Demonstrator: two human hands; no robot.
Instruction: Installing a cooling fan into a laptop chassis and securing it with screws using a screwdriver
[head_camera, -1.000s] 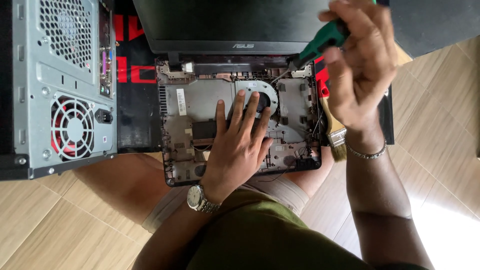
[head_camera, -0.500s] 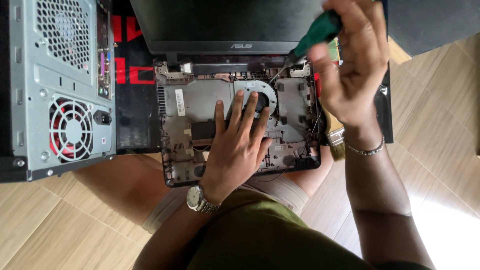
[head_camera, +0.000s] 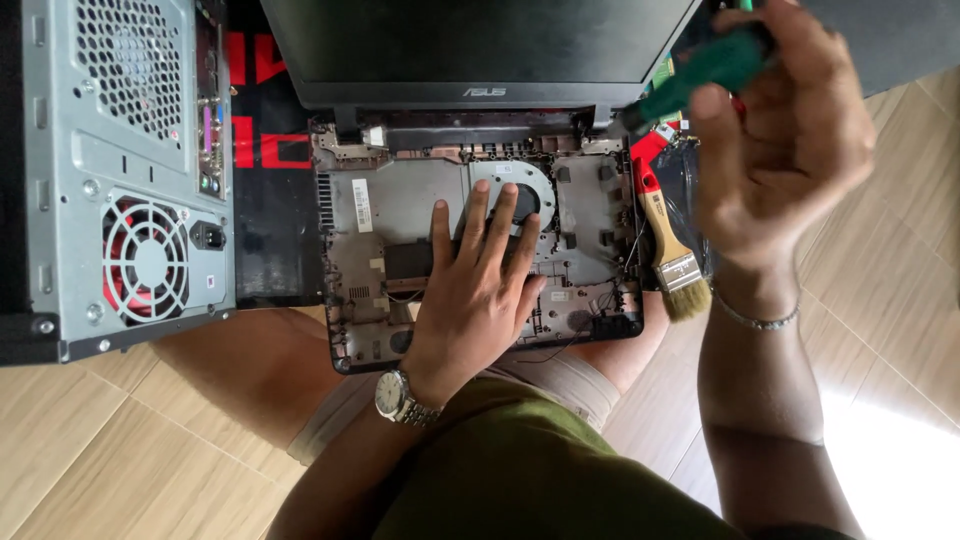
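A grey desktop tower case (head_camera: 120, 170) lies at the left, its perforated back panel and round fan grille (head_camera: 145, 262) facing up. A paintbrush (head_camera: 668, 245) with a red-and-wood handle lies on the right. Pale wooden floor (head_camera: 880, 330) runs beneath, sunlit at lower right.

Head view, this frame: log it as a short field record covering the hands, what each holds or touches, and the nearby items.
Left hand: pressed flat on the opened laptop base, fingers spread beside the round fan opening
Right hand: raised, gripping a green-handled screwdriver
Screwdriver tip: aimed at the base's upper right corner, contact unclear
Laptop screen: dark, opened away from the person
Paintbrush: lying right of the base, red and wood handle
Desktop tower: on the left, rear panel and fan grille facing the camera
Wrists: watch on left, bracelet on right
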